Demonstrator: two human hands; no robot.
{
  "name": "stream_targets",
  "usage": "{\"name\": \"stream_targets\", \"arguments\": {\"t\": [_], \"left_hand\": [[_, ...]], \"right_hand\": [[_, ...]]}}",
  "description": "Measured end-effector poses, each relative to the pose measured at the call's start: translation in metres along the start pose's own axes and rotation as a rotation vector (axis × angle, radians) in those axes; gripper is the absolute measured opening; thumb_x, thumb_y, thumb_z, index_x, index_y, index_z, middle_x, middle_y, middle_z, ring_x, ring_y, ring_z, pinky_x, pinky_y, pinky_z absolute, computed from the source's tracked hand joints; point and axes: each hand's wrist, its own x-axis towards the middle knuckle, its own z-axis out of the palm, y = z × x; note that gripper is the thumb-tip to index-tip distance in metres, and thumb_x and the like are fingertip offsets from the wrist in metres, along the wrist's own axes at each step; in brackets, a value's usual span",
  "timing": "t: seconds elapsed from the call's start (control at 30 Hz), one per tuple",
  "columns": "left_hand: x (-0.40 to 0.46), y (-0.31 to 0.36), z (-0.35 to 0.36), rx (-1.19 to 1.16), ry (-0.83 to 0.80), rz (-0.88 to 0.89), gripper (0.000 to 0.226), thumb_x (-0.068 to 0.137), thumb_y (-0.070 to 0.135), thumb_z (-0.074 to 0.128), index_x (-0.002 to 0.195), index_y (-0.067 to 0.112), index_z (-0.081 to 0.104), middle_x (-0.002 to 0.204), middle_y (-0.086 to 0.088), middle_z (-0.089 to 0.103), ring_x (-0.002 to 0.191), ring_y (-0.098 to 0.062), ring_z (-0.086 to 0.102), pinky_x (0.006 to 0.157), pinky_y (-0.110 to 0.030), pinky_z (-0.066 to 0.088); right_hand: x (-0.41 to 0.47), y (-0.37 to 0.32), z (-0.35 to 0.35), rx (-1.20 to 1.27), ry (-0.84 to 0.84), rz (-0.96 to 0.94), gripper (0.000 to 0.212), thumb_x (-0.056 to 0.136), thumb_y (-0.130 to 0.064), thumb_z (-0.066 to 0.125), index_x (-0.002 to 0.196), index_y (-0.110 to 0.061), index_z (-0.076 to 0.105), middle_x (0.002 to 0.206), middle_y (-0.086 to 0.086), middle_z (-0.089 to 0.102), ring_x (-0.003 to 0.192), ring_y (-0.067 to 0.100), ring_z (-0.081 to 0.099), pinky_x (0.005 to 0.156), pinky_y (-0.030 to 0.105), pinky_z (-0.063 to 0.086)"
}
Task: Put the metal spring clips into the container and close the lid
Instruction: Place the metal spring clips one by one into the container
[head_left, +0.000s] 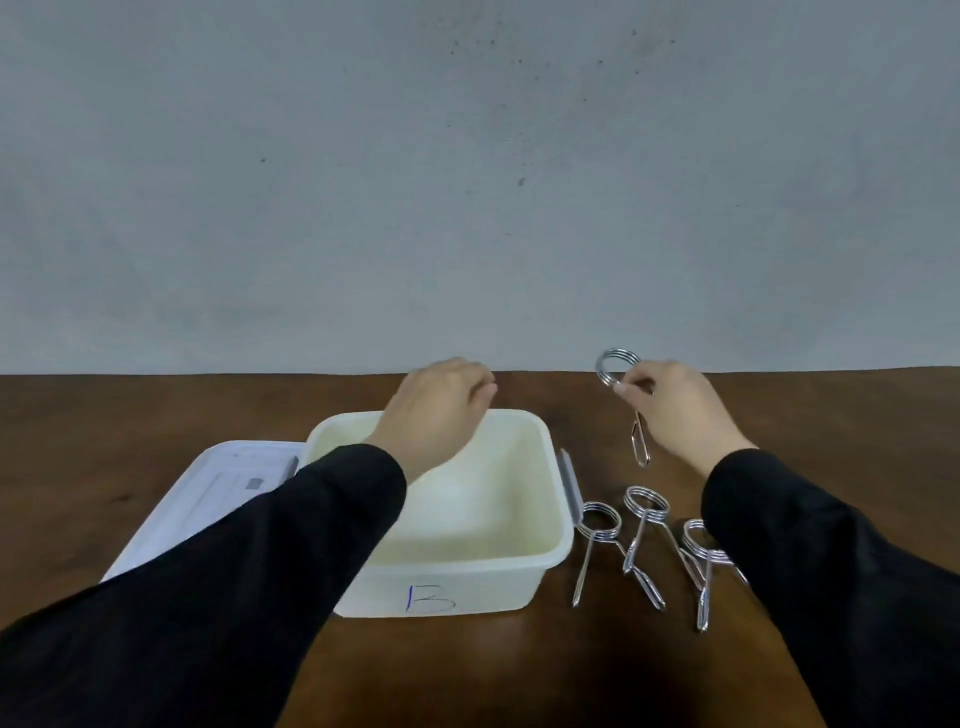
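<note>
A white plastic container (524, 571) marked "B" stands open on the brown table. No clips show in the part of its inside that I can see. Its pale lid (208, 488) lies flat to its left, partly under my left sleeve. My right hand (680, 410) holds one metal spring clip (621, 371) up in the air, to the right of the container's far corner, coil up and handles hanging down. My left hand (441, 410) hovers over the container's far rim with fingers curled and nothing visible in it. Three more spring clips (644, 525) lie on the table right of the container.
The brown wooden table (831, 415) ends at a bare grey wall (467, 182) just behind my hands. A grey latch (570, 486) sticks out on the container's right side, close to the nearest lying clip (597, 525).
</note>
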Motion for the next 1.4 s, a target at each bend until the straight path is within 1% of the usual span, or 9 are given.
{"name": "stream_targets", "arguments": {"t": [0.27,0.37,0.5,0.63,0.87,1.07,1.2,1.3,1.4], "left_hand": [[-0.054,-0.127,-0.046,-0.004,-0.175,-0.458,0.035,0.098,0.040,0.045,0.124,0.023,0.061,0.116,0.002,0.067,0.106,-0.021,0.060,0.090,-0.038,0.048],[-0.067,-0.134,-0.039,-0.159,-0.221,-0.499,0.032,0.100,0.034,0.042,0.128,0.026,0.055,0.116,0.001,0.066,0.104,-0.021,0.059,0.082,-0.033,0.046],[-0.076,-0.137,-0.030,-0.295,-0.140,-0.539,0.035,0.099,0.026,0.037,0.131,0.031,0.051,0.114,-0.001,0.065,0.094,-0.021,0.060,0.076,-0.032,0.047],[-0.080,-0.135,-0.028,-0.272,-0.116,-0.524,0.037,0.101,0.024,0.034,0.135,0.030,0.046,0.113,-0.005,0.068,0.095,-0.024,0.063,0.084,-0.038,0.053],[-0.084,-0.137,-0.023,-0.200,-0.093,-0.508,0.038,0.104,0.023,0.032,0.139,0.033,0.040,0.104,0.000,0.069,0.084,-0.018,0.064,0.075,-0.032,0.058],[-0.084,-0.135,-0.024,-0.190,-0.086,-0.514,0.038,0.103,0.022,0.033,0.140,0.033,0.039,0.095,0.001,0.067,0.081,-0.019,0.064,0.076,-0.037,0.059],[-0.082,-0.133,-0.026,-0.171,-0.100,-0.480,0.038,0.103,0.025,0.035,0.141,0.031,0.040,0.108,-0.003,0.068,0.092,-0.023,0.064,0.082,-0.040,0.058],[-0.076,-0.132,-0.028,-0.128,-0.062,-0.390,0.042,0.102,0.030,0.040,0.143,0.023,0.042,0.129,-0.008,0.058,0.116,-0.028,0.053,0.096,-0.042,0.047],[-0.066,-0.123,-0.026,-0.009,-0.030,-0.289,0.040,0.099,0.033,0.046,0.137,0.020,0.052,0.133,-0.007,0.057,0.120,-0.029,0.050,0.097,-0.044,0.041]], "right_hand": [[-0.023,-0.164,0.008,-0.013,-0.496,-0.406,0.017,0.090,-0.047,0.065,0.088,-0.032,0.071,0.086,-0.008,0.069,0.079,0.017,0.065,0.072,0.037,0.052],[-0.030,-0.187,0.064,-0.118,-0.598,-0.397,0.021,0.093,-0.042,0.064,0.091,-0.023,0.073,0.082,-0.008,0.063,0.073,0.016,0.059,0.059,0.026,0.042],[-0.035,-0.198,0.136,-0.184,-0.690,-0.265,0.023,0.093,-0.033,0.064,0.093,-0.011,0.074,0.094,0.008,0.072,0.085,0.028,0.066,0.060,0.028,0.042],[-0.042,-0.210,0.185,-0.244,-0.656,-0.197,0.021,0.096,-0.026,0.059,0.105,-0.010,0.069,0.080,0.002,0.059,0.076,0.024,0.055,0.070,0.030,0.042],[-0.048,-0.219,0.229,-0.344,-0.661,-0.179,0.023,0.097,-0.020,0.052,0.109,-0.009,0.069,0.095,0.009,0.065,0.085,0.028,0.060,0.074,0.030,0.041],[-0.046,-0.216,0.235,-0.332,-0.683,-0.140,0.010,0.086,-0.021,0.058,0.086,-0.012,0.063,0.078,0.005,0.058,0.071,0.026,0.054,0.068,0.030,0.041],[-0.044,-0.215,0.223,-0.289,-0.658,-0.140,0.018,0.086,-0.030,0.063,0.077,-0.015,0.060,0.066,0.000,0.053,0.069,0.025,0.056,0.064,0.030,0.042],[-0.041,-0.217,0.191,-0.223,-0.525,-0.187,0.036,0.090,-0.045,0.058,0.075,-0.012,0.063,0.071,0.003,0.062,0.066,0.026,0.057,0.062,0.033,0.046],[-0.035,-0.204,0.149,-0.096,-0.269,-0.204,0.043,0.094,-0.047,0.051,0.073,-0.013,0.066,0.064,0.004,0.064,0.063,0.027,0.059,0.059,0.035,0.049]]}}
